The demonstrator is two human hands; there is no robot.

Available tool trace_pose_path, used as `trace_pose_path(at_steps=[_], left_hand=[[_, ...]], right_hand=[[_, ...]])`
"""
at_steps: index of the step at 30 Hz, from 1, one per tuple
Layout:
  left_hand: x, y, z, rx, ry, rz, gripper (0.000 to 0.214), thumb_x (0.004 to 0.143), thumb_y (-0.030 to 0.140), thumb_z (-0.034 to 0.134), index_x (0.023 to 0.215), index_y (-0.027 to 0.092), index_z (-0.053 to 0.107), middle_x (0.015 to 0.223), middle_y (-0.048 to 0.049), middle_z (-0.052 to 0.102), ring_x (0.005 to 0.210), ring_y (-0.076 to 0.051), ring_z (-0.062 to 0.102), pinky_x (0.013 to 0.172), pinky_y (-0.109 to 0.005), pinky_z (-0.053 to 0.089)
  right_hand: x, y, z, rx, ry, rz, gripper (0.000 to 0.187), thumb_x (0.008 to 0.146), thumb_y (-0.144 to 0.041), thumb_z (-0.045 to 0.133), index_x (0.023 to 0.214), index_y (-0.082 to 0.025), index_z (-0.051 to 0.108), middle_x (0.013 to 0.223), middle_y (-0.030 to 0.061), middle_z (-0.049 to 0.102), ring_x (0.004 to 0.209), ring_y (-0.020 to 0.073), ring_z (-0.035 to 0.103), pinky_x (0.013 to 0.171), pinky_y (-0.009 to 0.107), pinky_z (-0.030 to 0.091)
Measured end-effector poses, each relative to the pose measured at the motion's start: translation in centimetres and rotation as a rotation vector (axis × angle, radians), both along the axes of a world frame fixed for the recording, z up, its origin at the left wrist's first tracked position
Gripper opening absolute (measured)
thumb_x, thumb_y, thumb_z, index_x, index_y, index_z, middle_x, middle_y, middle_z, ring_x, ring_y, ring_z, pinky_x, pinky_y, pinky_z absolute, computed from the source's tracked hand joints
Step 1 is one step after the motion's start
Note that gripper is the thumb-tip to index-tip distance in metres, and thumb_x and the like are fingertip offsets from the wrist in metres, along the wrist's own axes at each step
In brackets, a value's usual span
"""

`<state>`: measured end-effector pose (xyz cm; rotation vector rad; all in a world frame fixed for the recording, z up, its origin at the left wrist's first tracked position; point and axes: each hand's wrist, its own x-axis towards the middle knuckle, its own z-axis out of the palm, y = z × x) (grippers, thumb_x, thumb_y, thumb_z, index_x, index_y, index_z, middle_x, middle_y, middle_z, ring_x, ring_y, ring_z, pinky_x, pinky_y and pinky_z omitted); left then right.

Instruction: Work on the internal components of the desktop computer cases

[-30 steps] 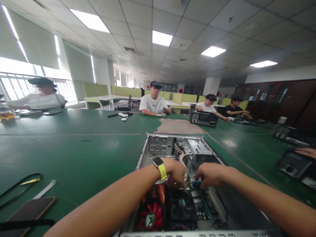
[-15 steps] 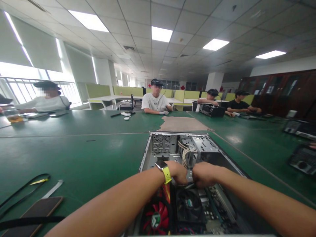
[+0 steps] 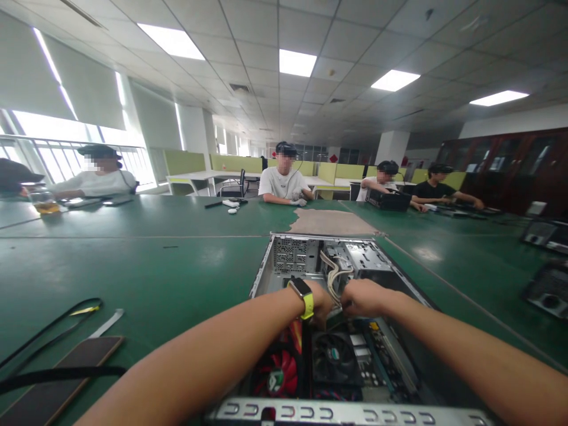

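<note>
An open computer case (image 3: 284, 260) lies on the green table (image 3: 133, 260) in front of me. My left hand (image 3: 320, 303), with a yellow-strapped watch (image 3: 304, 296) on its wrist, and my right hand (image 3: 361, 297) are both inside it, curled closed close together. Between them runs a bundle of beige cables (image 3: 332, 278), which both hands seem to pinch; the fingertips are hidden. Below the hands sit a black cooler fan (image 3: 335, 358) and a red-finned graphics card fan (image 3: 277, 376).
A phone (image 3: 57, 378), a black strap (image 3: 57, 373) and a flat metal strip (image 3: 106, 322) lie at my left. Other people sit across the table, some with computer cases (image 3: 389, 200). More cases (image 3: 548, 290) stand at the right edge. A worn brown patch (image 3: 331, 222) marks the table.
Both hands have moved further into the case and closer together, onto the cable bundle. The camera has tilted slightly, bringing the case's near edge into view.
</note>
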<state>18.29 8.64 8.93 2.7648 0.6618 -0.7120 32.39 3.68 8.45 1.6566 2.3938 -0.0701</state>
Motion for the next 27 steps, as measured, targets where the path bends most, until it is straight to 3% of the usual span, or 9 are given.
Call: trace_pose_path(at_steps=[4, 8, 10, 15, 18, 21, 23, 25, 27], left_hand=[[-1.3, 0.8, 2.7, -0.127, 0.206, 0.145, 0.023, 0.053, 0.025, 0.075, 0.041, 0.016, 0.058, 0.046, -0.0043, 0.058, 0.049, -0.020, 0.057, 0.056, -0.035, 0.049], [-3.7, 1.3, 5.7, -0.069, 0.122, 0.153, 0.022, 0.050, 0.032, 0.078, 0.050, 0.016, 0.062, 0.051, -0.0029, 0.060, 0.048, -0.018, 0.056, 0.054, -0.032, 0.047], [-4.4, 1.3, 6.3, 0.025, 0.101, 0.123, 0.025, 0.048, 0.036, 0.079, 0.060, 0.018, 0.068, 0.059, -0.0035, 0.064, 0.053, -0.019, 0.059, 0.056, -0.031, 0.047], [-3.3, 0.4, 4.1, 0.276, 0.175, -0.085, 0.036, 0.044, 0.041, 0.081, 0.073, 0.020, 0.073, 0.079, -0.0088, 0.070, 0.075, -0.027, 0.064, 0.066, -0.034, 0.048], [-2.2, -0.1, 2.1, 0.337, 0.203, -0.147, 0.038, 0.050, 0.043, 0.079, 0.079, 0.019, 0.074, 0.083, -0.0121, 0.070, 0.082, -0.028, 0.064, 0.071, -0.034, 0.048], [-1.6, -0.4, 1.0, 0.338, 0.229, -0.167, 0.045, 0.050, 0.038, 0.080, 0.089, 0.017, 0.073, 0.088, -0.0139, 0.070, 0.083, -0.028, 0.064, 0.073, -0.034, 0.049], [-1.6, -0.5, 0.9, 0.336, 0.213, -0.155, 0.047, 0.050, 0.036, 0.080, 0.092, 0.016, 0.072, 0.091, -0.0144, 0.070, 0.084, -0.028, 0.064, 0.074, -0.034, 0.050], [-1.6, -0.8, 1.3, 0.344, 0.161, -0.133, 0.045, 0.051, 0.037, 0.079, 0.090, 0.016, 0.072, 0.092, -0.0149, 0.069, 0.084, -0.028, 0.064, 0.075, -0.035, 0.050], [-1.8, -0.9, 2.3, 0.351, 0.104, -0.119, 0.042, 0.054, 0.040, 0.077, 0.087, 0.015, 0.072, 0.091, -0.0152, 0.070, 0.083, -0.029, 0.064, 0.074, -0.037, 0.050]], right_hand=[[0.4, 0.2, 0.9, 0.032, 0.109, -0.005, 0.024, 0.075, -0.039, 0.054, 0.090, -0.027, 0.068, 0.087, 0.0022, 0.068, 0.081, 0.0174, 0.060, 0.058, 0.024, 0.035], [0.3, 0.4, 0.7, -0.032, 0.124, -0.010, 0.022, 0.074, -0.041, 0.056, 0.085, -0.026, 0.069, 0.075, -0.0010, 0.068, 0.068, 0.0124, 0.058, 0.052, 0.022, 0.032], [0.3, 0.4, 0.2, -0.055, 0.116, -0.006, 0.021, 0.073, -0.040, 0.057, 0.085, -0.027, 0.069, 0.075, -0.0016, 0.068, 0.069, 0.0125, 0.059, 0.052, 0.022, 0.032], [0.2, 0.8, -0.6, -0.083, 0.049, 0.011, 0.020, 0.070, -0.036, 0.061, 0.086, -0.029, 0.070, 0.084, 0.0008, 0.070, 0.084, 0.0194, 0.062, 0.059, 0.025, 0.037], [-0.7, 0.2, 0.5, -0.081, -0.023, -0.039, 0.021, 0.067, -0.033, 0.064, 0.086, -0.028, 0.070, 0.086, 0.0038, 0.070, 0.085, 0.0241, 0.063, 0.062, 0.029, 0.042], [-2.8, -3.3, 3.2, -0.016, -0.086, -0.145, 0.024, 0.070, -0.033, 0.063, 0.090, -0.023, 0.069, 0.092, 0.0115, 0.069, 0.085, 0.0295, 0.063, 0.065, 0.035, 0.046], [-4.7, -7.5, 4.3, 0.052, -0.016, -0.179, 0.029, 0.077, -0.043, 0.055, 0.099, -0.028, 0.066, 0.097, 0.0088, 0.068, 0.086, 0.0285, 0.063, 0.069, 0.039, 0.048], [-6.9, -12.3, 3.6, 0.230, 0.150, -0.102, 0.038, 0.081, -0.049, 0.047, 0.117, -0.041, 0.052, 0.110, -0.0013, 0.065, 0.094, 0.0243, 0.062, 0.077, 0.039, 0.050], [-8.8, -16.3, 0.8, 0.420, 0.135, -0.092, 0.046, 0.084, -0.040, 0.043, 0.128, -0.048, 0.036, 0.119, -0.0060, 0.059, 0.101, 0.0236, 0.060, 0.081, 0.040, 0.050]])
